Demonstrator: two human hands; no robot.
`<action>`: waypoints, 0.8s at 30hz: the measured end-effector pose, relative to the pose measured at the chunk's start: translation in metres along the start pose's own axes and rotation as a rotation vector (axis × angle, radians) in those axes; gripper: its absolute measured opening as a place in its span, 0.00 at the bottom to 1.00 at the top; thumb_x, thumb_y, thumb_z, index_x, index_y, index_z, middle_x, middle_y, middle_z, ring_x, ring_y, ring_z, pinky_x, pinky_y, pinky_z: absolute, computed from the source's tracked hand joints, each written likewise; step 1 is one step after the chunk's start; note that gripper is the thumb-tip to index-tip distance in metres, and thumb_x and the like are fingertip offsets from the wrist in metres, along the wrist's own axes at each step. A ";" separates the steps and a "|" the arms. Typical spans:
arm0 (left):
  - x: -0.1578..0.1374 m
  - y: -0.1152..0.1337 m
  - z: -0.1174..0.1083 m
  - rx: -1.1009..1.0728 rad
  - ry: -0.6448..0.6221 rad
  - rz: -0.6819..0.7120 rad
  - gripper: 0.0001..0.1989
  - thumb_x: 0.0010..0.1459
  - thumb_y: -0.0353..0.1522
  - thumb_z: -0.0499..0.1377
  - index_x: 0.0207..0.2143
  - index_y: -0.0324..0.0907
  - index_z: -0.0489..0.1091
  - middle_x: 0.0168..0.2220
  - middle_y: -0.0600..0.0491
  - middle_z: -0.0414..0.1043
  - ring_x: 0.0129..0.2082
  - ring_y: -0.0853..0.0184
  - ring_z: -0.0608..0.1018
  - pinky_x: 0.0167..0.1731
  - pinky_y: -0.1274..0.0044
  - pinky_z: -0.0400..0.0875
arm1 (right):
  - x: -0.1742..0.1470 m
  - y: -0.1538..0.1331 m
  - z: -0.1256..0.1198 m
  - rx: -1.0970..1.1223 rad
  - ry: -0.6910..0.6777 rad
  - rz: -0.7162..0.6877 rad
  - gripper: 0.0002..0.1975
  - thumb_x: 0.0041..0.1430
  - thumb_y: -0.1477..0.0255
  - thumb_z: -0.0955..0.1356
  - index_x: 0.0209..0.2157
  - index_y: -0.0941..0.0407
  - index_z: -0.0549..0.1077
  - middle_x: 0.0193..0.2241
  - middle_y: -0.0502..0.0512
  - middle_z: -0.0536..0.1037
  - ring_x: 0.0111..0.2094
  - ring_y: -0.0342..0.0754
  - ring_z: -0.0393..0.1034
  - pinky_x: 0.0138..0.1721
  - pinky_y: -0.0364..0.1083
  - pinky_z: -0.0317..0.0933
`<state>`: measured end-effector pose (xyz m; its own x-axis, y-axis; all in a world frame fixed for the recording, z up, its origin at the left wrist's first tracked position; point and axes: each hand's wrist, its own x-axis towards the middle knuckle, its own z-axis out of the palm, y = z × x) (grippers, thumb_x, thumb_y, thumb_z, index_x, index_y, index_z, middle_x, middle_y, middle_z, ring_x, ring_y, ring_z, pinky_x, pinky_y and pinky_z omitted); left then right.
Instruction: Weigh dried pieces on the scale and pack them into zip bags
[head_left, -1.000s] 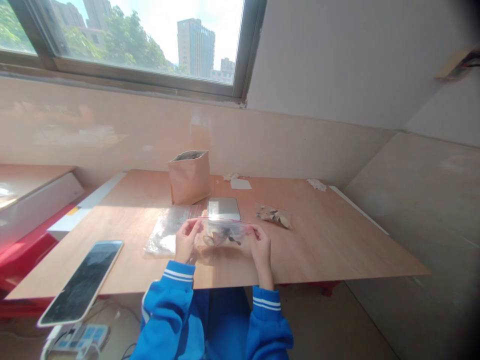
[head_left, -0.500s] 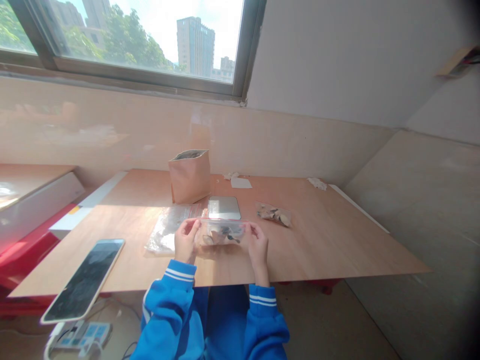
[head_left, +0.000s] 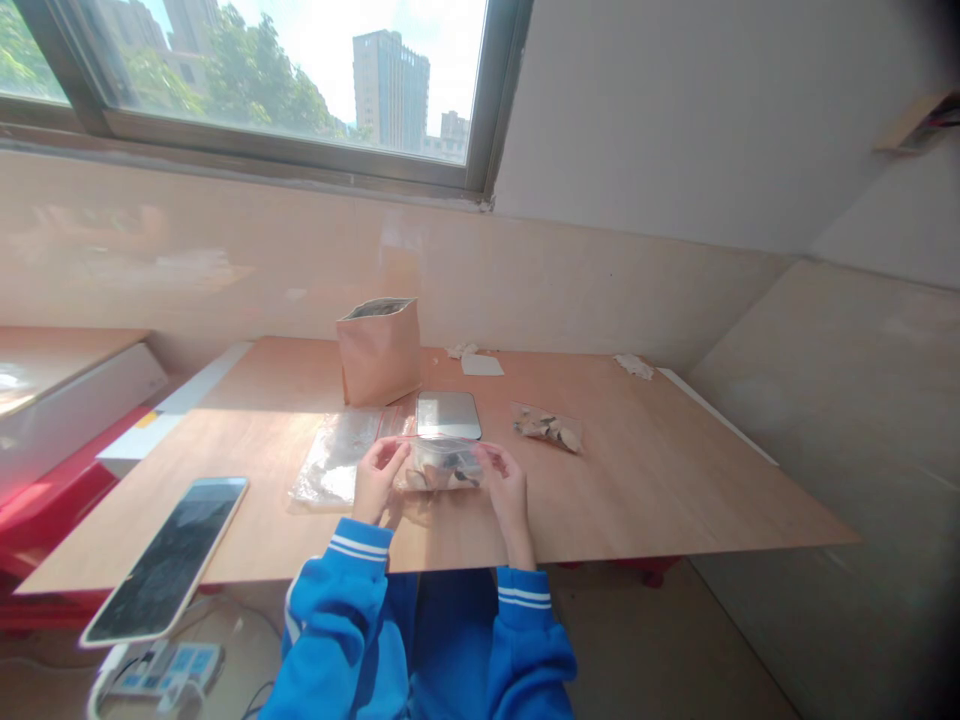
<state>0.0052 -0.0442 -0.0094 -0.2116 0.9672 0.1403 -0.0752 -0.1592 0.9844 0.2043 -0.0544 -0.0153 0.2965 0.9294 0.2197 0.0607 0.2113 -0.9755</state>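
Note:
A clear zip bag with dried, dark and tan pieces inside is held up over the near part of the table. My left hand pinches its left top corner, and my right hand grips the right top corner. Just behind the bag lies a flat silver scale, its near edge partly hidden. To the right rests a second filled zip bag with similar pieces. Beside my left hand is a stack of clear plastic bags.
An open brown paper bag stands at the back of the table. A phone juts over the front left edge, above a power strip. White paper and crumpled tissue lie at the back.
My hands have come slightly closer together, and the top of the held zip bag now bows instead of being stretched straight. The other things on the table have not moved.

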 end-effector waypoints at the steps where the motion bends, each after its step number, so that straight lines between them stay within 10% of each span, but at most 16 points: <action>1: 0.000 0.000 0.000 -0.001 0.002 0.000 0.17 0.49 0.42 0.64 0.35 0.39 0.73 0.33 0.51 0.75 0.36 0.65 0.76 0.42 0.74 0.68 | 0.000 0.001 -0.001 0.004 -0.014 0.005 0.17 0.55 0.58 0.69 0.37 0.58 0.76 0.36 0.58 0.81 0.38 0.51 0.74 0.42 0.49 0.67; 24: -0.001 -0.001 0.003 0.056 0.014 0.020 0.18 0.49 0.45 0.63 0.33 0.38 0.74 0.31 0.50 0.76 0.34 0.65 0.76 0.38 0.74 0.70 | -0.003 0.004 0.005 0.012 0.101 -0.082 0.15 0.58 0.60 0.67 0.33 0.58 0.75 0.30 0.55 0.79 0.33 0.47 0.73 0.39 0.46 0.66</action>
<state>0.0085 -0.0441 -0.0098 -0.2260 0.9611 0.1587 -0.0160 -0.1666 0.9859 0.1995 -0.0547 -0.0196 0.3855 0.8736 0.2968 0.0776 0.2899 -0.9539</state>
